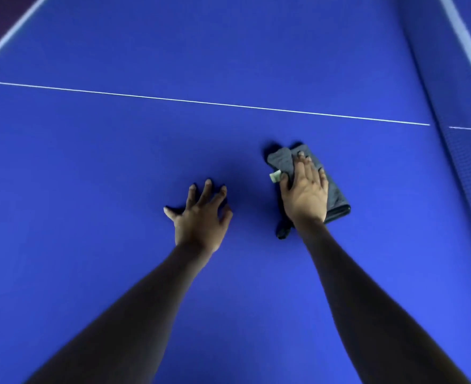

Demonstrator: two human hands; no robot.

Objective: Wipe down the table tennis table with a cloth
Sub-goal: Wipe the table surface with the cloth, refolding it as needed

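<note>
The blue table tennis table (pixel 118 167) fills the head view. A folded grey cloth (pixel 335 196) with a small white label lies on it right of centre. My right hand (pixel 305 194) lies flat on the cloth with straight fingers and presses it to the surface, covering most of its middle. My left hand (pixel 198 216) is to the left of the cloth, fingers spread and a little bent, fingertips touching the bare table. It holds nothing.
A thin white centre line (pixel 201 102) crosses the table beyond my hands. The blue net (pixel 455 128) with its white top band runs along the right side. A white edge line (pixel 13 31) marks the table's far left border.
</note>
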